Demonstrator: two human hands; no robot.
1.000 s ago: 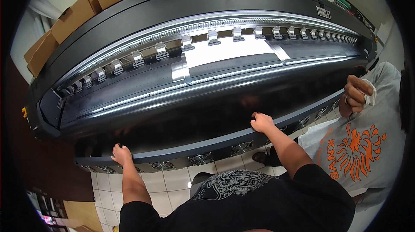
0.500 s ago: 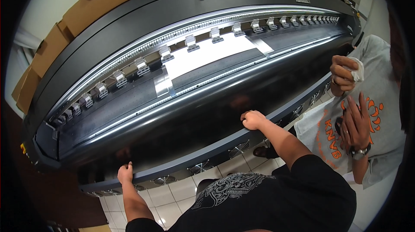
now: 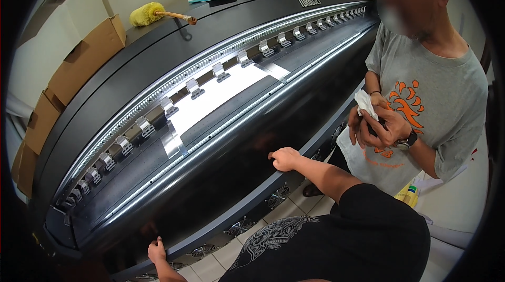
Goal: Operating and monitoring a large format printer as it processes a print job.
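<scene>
Left hand (image 3: 157, 250) at front rail (image 3: 236, 212) of printer (image 3: 152, 56), fingers curled, thumb up. Right hand (image 3: 285, 159) farther along, fingers curled over black front panel (image 3: 210, 182). Cannot tell whether either grips. Printer stretches ahead of fingers. Beyond them, white sheet (image 3: 218, 98) on bed (image 3: 221, 124), clamps (image 3: 221, 73) along far edge. Right of right fingers, co-worker's hands (image 3: 386, 127) hold white tissue (image 3: 364, 102).

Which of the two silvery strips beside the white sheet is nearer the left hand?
The left silvery strip, at the left end of the white sheet; the right silvery strip lies farther from the left hand.
</scene>
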